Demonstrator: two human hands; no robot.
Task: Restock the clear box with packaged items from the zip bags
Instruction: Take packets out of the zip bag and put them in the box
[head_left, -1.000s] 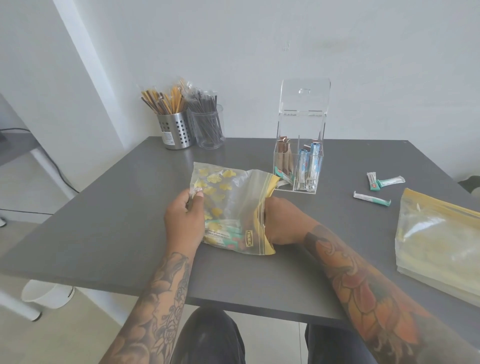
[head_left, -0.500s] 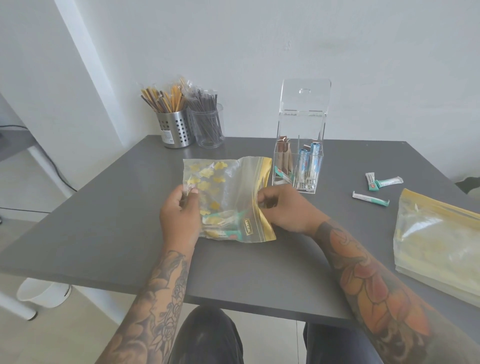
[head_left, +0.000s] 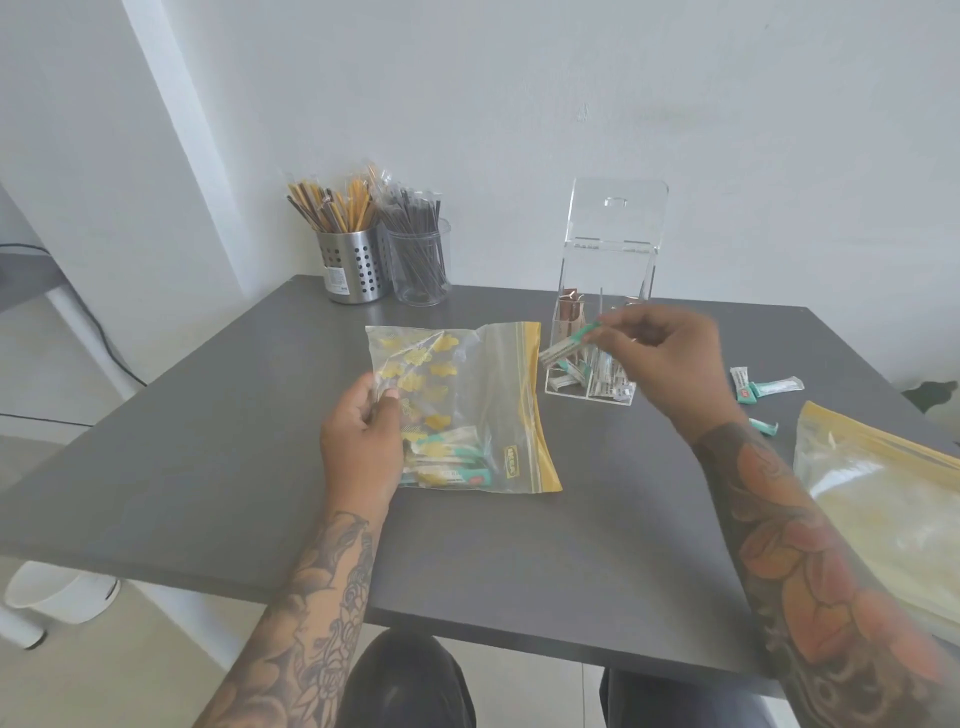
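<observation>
A perforated steel cup of wrapped sticks (head_left: 353, 267) stands at the grey table's (head_left: 208, 441) far left. The left hand (head_left: 363, 441) pinches the closed end of the clear yellow-printed zip bag (head_left: 467, 395), lying flat. The right hand (head_left: 660, 353), blurred, seemingly pinches one white-and-green packaged item (head_left: 569, 344) just above the open clear acrylic box (head_left: 605, 291).
</observation>
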